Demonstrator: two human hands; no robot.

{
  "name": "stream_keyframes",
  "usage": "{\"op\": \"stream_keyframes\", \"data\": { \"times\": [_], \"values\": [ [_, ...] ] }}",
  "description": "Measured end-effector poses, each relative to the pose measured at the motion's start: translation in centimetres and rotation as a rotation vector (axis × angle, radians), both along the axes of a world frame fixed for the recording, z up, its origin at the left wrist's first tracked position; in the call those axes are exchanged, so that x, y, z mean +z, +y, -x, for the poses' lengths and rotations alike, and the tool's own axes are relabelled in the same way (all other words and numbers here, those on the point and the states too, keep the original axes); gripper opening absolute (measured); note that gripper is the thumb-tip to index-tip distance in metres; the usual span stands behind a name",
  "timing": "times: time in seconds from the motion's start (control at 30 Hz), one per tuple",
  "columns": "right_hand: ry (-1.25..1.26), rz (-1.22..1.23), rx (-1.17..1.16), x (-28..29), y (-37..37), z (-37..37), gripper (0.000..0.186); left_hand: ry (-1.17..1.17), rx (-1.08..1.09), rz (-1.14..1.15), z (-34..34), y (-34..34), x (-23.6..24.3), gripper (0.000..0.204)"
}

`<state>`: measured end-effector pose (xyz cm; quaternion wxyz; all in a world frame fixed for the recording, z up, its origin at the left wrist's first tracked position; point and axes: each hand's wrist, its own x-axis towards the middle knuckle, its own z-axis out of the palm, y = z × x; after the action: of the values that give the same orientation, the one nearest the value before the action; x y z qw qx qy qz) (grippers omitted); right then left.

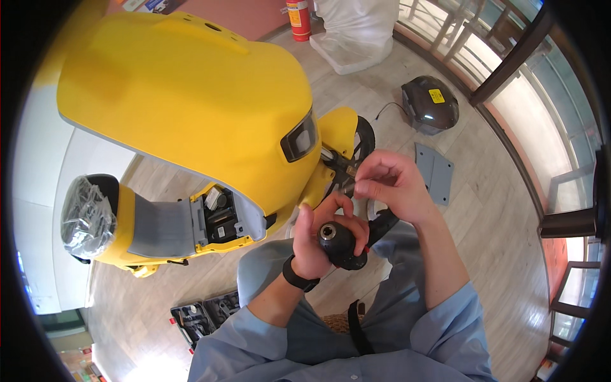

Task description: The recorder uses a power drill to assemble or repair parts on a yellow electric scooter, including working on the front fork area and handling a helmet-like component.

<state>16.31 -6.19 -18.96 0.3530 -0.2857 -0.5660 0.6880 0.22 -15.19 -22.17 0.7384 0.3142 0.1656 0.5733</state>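
My left hand (310, 249) is wrapped round a black cordless drill (347, 251), its metal chuck pointing up toward me. The drill's lower end (383, 224) reaches right, under my right wrist. Just beyond the drill, my right hand (400, 190) pinches a small dark metal piece (347, 189), too small to name, close to my left fingertips. A yellow scooter (191, 83) stands at the left and ahead. Its front wheel (364, 141) shows behind my right hand. In its grey footboard, an open compartment (224, 219) exposes dark parts and wiring.
An opened tool case (205, 318) lies on the floor at lower left. Beyond my right hand lie a grey flat panel (435, 173) and a dark glossy rounded casing (430, 105) with a cable. Farther off are a red fire extinguisher (298, 20) and a plastic-wrapped white object (356, 32).
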Motion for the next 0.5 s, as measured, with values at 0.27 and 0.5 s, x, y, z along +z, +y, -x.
{"op": "stream_keyframes", "data": {
  "times": [0.27, 0.5],
  "values": [
    [-0.142, -0.117, 0.152, 0.2, -0.7, 0.8, 0.013, 0.110, -0.031, 0.189, -0.9, -0.4, -1.5, 0.046],
    [-0.277, -0.472, -0.138, 0.2, -4.8, 3.6, 0.040, -0.031, 0.260, 0.338, -1.3, -0.3, -0.8, 0.033]
  ]
}}
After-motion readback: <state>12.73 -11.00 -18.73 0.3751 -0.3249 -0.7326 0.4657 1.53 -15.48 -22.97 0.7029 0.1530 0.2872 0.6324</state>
